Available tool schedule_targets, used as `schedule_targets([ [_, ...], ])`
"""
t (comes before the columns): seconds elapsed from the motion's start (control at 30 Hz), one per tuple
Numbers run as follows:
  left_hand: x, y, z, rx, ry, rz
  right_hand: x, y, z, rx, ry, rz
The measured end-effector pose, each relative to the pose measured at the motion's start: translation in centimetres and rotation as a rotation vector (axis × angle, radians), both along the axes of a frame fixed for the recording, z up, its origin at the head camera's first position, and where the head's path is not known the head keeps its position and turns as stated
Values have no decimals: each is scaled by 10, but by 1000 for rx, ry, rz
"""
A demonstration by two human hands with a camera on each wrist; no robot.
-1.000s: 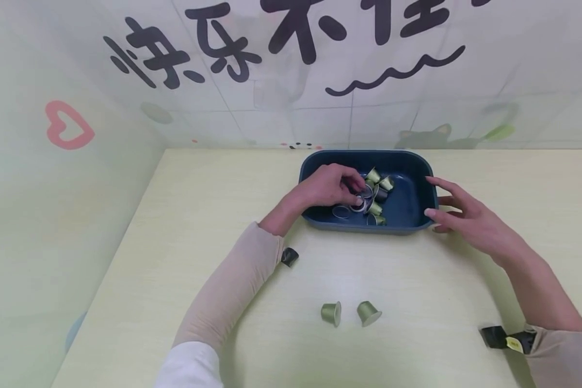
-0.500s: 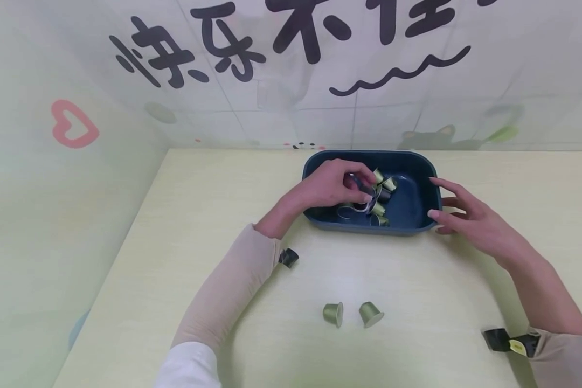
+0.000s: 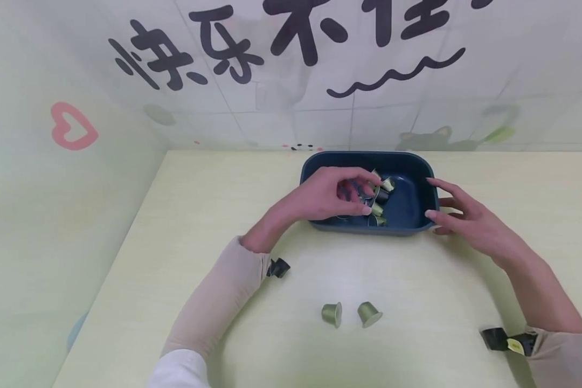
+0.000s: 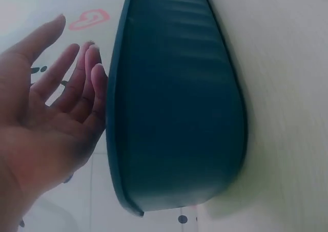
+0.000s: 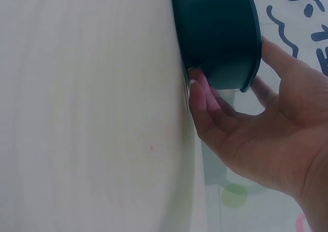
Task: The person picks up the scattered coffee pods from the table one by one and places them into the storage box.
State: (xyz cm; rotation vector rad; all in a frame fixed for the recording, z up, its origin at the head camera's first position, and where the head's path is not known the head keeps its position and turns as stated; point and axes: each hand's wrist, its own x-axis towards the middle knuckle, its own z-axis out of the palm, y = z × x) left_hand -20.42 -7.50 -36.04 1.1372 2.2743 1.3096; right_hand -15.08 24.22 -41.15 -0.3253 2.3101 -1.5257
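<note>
My left hand is over the left half of a dark blue bin, thumb and fingers spread apart. No capsule shows in its grasp in the left wrist view, where the hand hangs over the rim with loosely bent fingers. Below and beside it in the bin lie several coffee capsules, some green and a dark one; the hand hides part of the pile. At the bin's right end, my right hand holds the wall, its thumb and fingers curved round the end.
Two green coffee capsules lie on their sides on the pale table, a left one and a right one. A patterned wall stands right behind the bin. Black wrist devices sit at both sleeves.
My left hand's thumb and fingers have spread wider apart over the capsules, and its wrist has shifted slightly toward the near left. The right hand stays at the bin's end.
</note>
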Motion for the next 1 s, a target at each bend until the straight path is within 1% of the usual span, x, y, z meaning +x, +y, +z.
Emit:
schedule_targets([
  [0.13, 12, 0, 5, 35, -47, -5, -1, 0, 1, 3, 0, -1],
  [0.2, 19, 0, 9, 38, -56, -12, -1, 0, 2, 5, -1, 0],
  [0.37, 33, 0, 16, 22, -21, -34, -1, 1, 2, 7, -1, 0],
  [0.6, 48, -7, 15, -1, 1, -57, -1, 0, 2, 8, -1, 0],
  [0.7, 54, -10, 14, -27, 30, -63, 0, 2, 1, 9, 1, -2],
  [0.83, 62, -13, 16, -73, 59, -55, 1, 2, 1, 6, 5, -3],
  [1.0, 72, -19, 18, -144, 61, -58, 0, 1, -1, 8, 8, 3],
])
